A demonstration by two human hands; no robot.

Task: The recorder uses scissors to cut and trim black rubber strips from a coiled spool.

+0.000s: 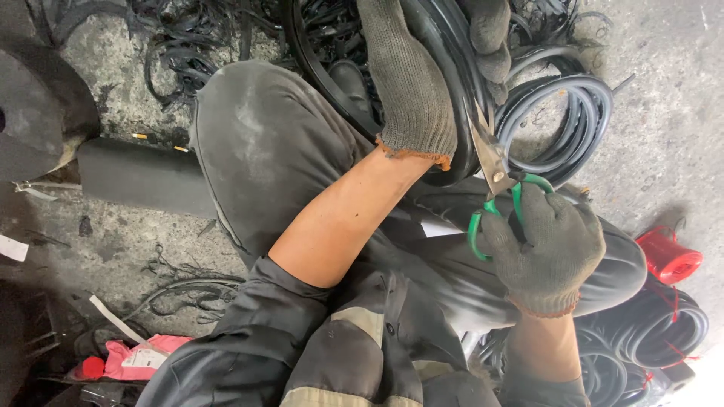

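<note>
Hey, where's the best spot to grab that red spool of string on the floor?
Grip the red spool around its narrow middle, between the wider end rims, coming from above; it lies tilted on the concrete floor, and black rubber rings crowd its near side.

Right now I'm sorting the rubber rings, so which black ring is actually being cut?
The large black ring gripped by the gloved left hand, with the green-handled scissors in the right hand at its edge. The other coils lie untouched on the floor.

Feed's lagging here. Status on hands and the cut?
Left hand gripping black rubber ring. Right hand holding green-handled scissors, blades at ring's edge. Nothing blocking the blades.
</note>
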